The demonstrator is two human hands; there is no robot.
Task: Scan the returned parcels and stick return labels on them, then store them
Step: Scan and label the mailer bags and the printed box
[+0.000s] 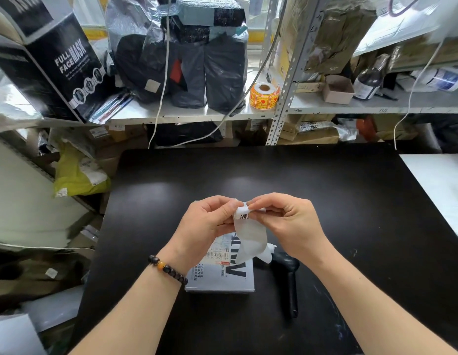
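A white return label strip point(249, 234) with black print at its top hangs between both hands above the black table point(351, 201). My left hand point(205, 224) pinches its upper left corner. My right hand point(287, 221) pinches the upper right corner, where a layer curls away. Under the hands lies a white parcel box point(222, 275) with a barcode label and large black letters, partly hidden by my left wrist and the strip. A black handheld scanner point(287, 280) lies on the table just right of the box.
Metal shelves behind the table hold grey and black bagged parcels point(187, 67), a black face-mask box point(51, 65), an orange sticker roll point(264, 96), a small carton point(337, 89) and a bottle point(369, 83). Cables hang down. More parcels pile up at left; a white surface point(443, 185) borders the table's right.
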